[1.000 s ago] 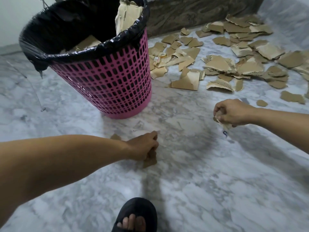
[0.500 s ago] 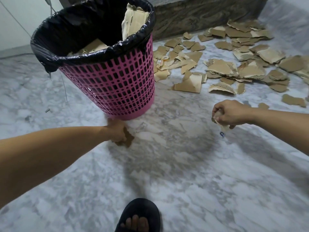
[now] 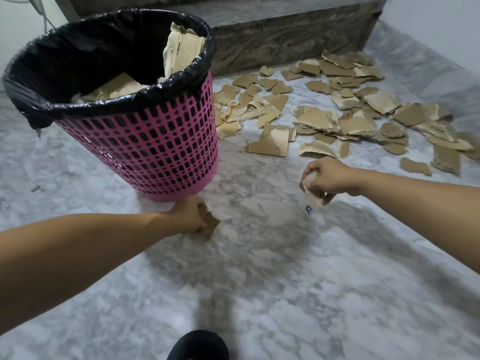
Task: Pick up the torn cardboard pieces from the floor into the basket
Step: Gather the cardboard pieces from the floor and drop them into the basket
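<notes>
The left hand (image 3: 188, 216) has its grip curled tight round a brown cardboard piece (image 3: 209, 224) just before the pink basket (image 3: 145, 146). The right hand (image 3: 326, 178) pinches pale scraps (image 3: 313, 194) above the floor (image 3: 285, 281).

One pink basket (image 3: 145, 141) is standing on the floor, two hands, left (image 3: 188, 215) and right (image 3: 328, 178), are each gripping one cardboard scrap, dozens of torn pieces (image 3: 337, 118), too many to count exactly, are lying right of the basket, and one black sandal (image 3: 198, 345) is showing below.
</notes>
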Demonstrator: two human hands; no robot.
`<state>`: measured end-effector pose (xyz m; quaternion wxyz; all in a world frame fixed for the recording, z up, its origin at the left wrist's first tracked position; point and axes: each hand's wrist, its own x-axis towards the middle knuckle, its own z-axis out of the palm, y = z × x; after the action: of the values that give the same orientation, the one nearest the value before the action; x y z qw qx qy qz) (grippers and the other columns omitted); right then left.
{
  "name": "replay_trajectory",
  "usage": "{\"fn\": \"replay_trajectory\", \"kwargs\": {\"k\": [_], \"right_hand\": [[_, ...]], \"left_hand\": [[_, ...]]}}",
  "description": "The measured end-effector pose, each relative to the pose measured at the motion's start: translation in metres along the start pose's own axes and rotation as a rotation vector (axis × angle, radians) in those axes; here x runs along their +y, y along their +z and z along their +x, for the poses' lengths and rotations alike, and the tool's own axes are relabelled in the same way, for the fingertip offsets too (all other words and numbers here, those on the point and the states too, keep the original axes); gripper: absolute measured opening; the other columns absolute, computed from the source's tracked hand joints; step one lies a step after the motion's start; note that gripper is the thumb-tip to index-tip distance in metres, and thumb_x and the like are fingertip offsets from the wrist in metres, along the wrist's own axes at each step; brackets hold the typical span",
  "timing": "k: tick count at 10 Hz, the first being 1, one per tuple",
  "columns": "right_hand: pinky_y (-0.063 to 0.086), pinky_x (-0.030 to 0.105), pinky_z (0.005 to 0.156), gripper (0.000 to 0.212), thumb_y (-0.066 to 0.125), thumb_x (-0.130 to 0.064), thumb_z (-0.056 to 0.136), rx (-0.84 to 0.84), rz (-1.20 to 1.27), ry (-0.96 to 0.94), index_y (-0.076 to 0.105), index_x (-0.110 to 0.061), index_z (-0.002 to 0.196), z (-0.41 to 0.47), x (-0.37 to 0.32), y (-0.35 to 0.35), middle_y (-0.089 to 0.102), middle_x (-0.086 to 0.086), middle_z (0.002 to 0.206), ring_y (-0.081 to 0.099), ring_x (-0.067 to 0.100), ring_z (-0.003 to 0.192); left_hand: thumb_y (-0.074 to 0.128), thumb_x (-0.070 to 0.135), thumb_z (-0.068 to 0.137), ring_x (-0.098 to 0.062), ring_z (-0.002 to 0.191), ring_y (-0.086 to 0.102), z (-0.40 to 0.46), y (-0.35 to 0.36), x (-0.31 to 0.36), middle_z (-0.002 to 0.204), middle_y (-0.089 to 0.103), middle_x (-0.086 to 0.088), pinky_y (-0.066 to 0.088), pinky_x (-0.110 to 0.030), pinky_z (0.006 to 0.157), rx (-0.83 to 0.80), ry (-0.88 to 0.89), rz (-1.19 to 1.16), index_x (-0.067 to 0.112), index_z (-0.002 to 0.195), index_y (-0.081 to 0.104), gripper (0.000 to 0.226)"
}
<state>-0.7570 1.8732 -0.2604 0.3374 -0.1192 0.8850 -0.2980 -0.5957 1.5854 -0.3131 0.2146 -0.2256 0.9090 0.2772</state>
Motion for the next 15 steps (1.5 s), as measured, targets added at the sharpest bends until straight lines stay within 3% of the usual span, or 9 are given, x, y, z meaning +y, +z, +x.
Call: {"fn": "replay_trajectory", "kwargs": {"k": [1,3,5,7,9,10,12,13,15], "right_hand": [[0.060,0.039,0.053,0.023,0.055,0.014,0.082,0.027,0.068,-0.040,0.063,-0.005,0.092,0.002,-0.021,-0.009,0.059,0.016,0.081,0.059,0.028,0.061],[0.061,0.049,0.058,0.023,0.059,0.013,0.084,0.165,0.172,-0.179,0.063,-0.009,0.092,0.002,-0.079,-0.051,0.058,0.019,0.092,0.063,0.033,0.071],[0.059,0.037,0.046,0.024,0.057,0.014,0.084,0.368,0.327,-0.383,0.064,-0.006,0.093,-0.022,-0.168,-0.101,0.062,0.015,0.082,0.062,0.026,0.063],[0.062,0.036,0.063,0.022,0.058,0.016,0.080,0.367,0.376,-0.535,0.066,0.001,0.093,-0.032,-0.262,-0.104,0.067,0.014,0.087,0.065,0.021,0.066],[0.061,0.044,0.058,0.012,0.056,0.011,0.089,0.199,0.422,-0.486,0.063,0.006,0.098,-0.022,-0.323,-0.050,0.057,0.019,0.081,0.061,0.029,0.067],[0.061,0.043,0.072,0.027,0.068,-0.006,0.089,0.199,0.326,-0.473,0.059,0.003,0.114,-0.011,-0.328,-0.031,0.057,0.014,0.095,0.056,0.022,0.076],[0.061,0.037,0.065,0.009,0.060,0.001,0.093,0.205,0.386,-0.470,0.058,-0.006,0.088,-0.009,-0.304,-0.060,0.060,0.010,0.084,0.065,0.023,0.080],[0.062,0.037,0.064,0.017,0.058,0.001,0.094,0.267,0.425,-0.394,0.059,0.005,0.111,-0.009,-0.267,-0.096,0.064,0.015,0.095,0.069,0.027,0.087],[0.055,0.030,0.072,0.006,0.059,-0.002,0.094,0.334,0.517,-0.192,0.059,-0.001,0.088,0.000,-0.159,-0.169,0.063,0.014,0.117,0.068,0.024,0.105]], "left_hand": [[0.071,-0.003,0.079,-0.024,0.065,0.059,0.001,-0.011,0.050,0.081,0.059,-0.012,0.052,-0.034,0.052,-0.041,0.119,-0.069,0.013,0.090,0.053,0.026],[0.079,0.007,0.077,-0.013,0.064,0.064,-0.001,-0.078,0.155,0.090,0.063,-0.006,0.054,-0.020,0.043,0.048,0.297,-0.242,0.012,0.105,0.057,0.036],[0.078,0.010,0.078,-0.009,0.057,0.067,-0.035,-0.180,0.211,0.087,0.068,-0.006,0.054,-0.019,0.047,0.255,0.457,-0.399,0.009,0.099,0.062,0.026],[0.071,0.015,0.085,-0.007,0.061,0.060,-0.054,-0.269,0.182,0.083,0.063,0.000,0.050,-0.014,0.040,0.500,0.375,-0.235,0.013,0.103,0.065,0.020],[0.068,0.016,0.086,-0.012,0.059,0.060,-0.055,-0.303,0.126,0.080,0.063,-0.001,0.042,-0.018,0.033,0.523,0.142,-0.031,0.012,0.101,0.066,0.015],[0.067,0.016,0.085,-0.022,0.080,0.058,-0.051,-0.302,0.110,0.095,0.062,-0.007,0.043,-0.025,0.050,0.499,0.052,0.115,0.005,0.114,0.066,0.031],[0.062,0.010,0.086,-0.027,0.082,0.056,-0.031,-0.299,0.122,0.096,0.060,-0.010,0.046,-0.027,0.057,0.546,0.087,0.159,0.004,0.114,0.067,0.029],[0.065,0.012,0.083,-0.026,0.083,0.058,-0.022,-0.290,0.158,0.099,0.065,-0.010,0.051,-0.030,0.071,0.691,0.196,0.097,0.006,0.105,0.072,0.023],[0.070,0.012,0.083,-0.016,0.078,0.064,0.006,-0.239,0.260,0.091,0.068,-0.003,0.051,-0.024,0.065,0.630,0.379,0.038,0.008,0.094,0.074,0.013]]}}
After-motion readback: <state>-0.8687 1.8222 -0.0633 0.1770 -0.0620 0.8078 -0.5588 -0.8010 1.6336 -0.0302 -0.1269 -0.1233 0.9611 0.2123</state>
